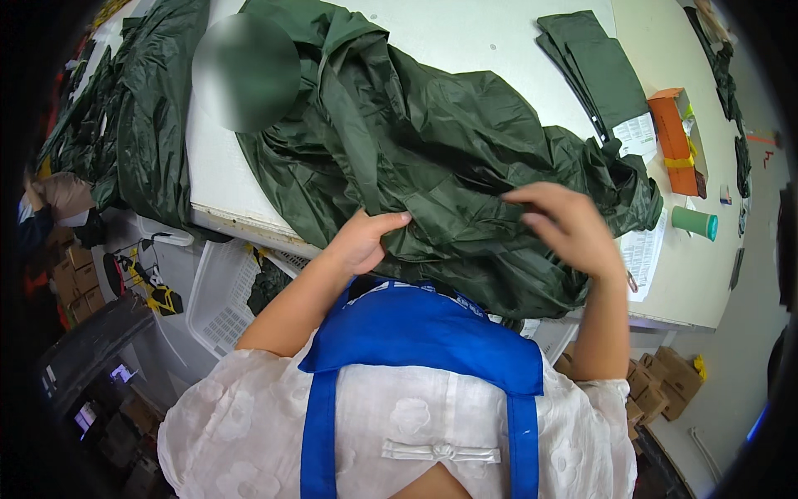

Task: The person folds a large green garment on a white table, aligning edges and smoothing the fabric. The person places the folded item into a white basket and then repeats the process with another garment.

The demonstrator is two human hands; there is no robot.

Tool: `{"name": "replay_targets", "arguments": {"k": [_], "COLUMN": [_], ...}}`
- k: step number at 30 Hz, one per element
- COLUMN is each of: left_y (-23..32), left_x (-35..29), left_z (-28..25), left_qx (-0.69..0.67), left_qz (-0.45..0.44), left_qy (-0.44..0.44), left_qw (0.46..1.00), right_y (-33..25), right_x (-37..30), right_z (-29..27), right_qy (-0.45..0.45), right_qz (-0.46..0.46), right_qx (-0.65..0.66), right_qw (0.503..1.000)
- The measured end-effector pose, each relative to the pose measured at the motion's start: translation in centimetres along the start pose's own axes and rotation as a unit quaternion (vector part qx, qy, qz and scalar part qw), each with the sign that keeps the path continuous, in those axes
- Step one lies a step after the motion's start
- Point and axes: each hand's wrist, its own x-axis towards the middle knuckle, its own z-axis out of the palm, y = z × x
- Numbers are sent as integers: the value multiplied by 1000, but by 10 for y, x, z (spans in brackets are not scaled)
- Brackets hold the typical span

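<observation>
A large, crumpled piece of dark green shiny fabric spreads over the white table and hangs past its front edge towards me. At its near side, my left hand grips a fold, the thumb laid on top and the fingers tucked out of sight beneath. My right hand is just above the fabric's right part, fingers apart and a little blurred, holding nothing that I can see. Whether its fingertips touch the cloth, I cannot tell.
More green fabric drapes over the white table at the left. Folded green pieces lie at the far right, near an orange box, a green roll and printed sheets. A white plastic basket stands below the table.
</observation>
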Motion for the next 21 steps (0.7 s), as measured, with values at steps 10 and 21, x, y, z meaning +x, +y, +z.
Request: {"name": "replay_targets", "arguments": {"k": [10, 21], "left_y": [27, 35], "left_x": [-28, -35], "left_z": [19, 16], "left_qx": [74, -98], "left_qz": [16, 37], "left_qy": [-52, -106], "left_qw": [996, 989], "right_y": [24, 11], "right_x": [78, -3], "right_z": [48, 38], "right_qy": [-47, 479], "right_qz": [-115, -204], "right_qx": [-21, -200], "right_qw": [992, 830]}}
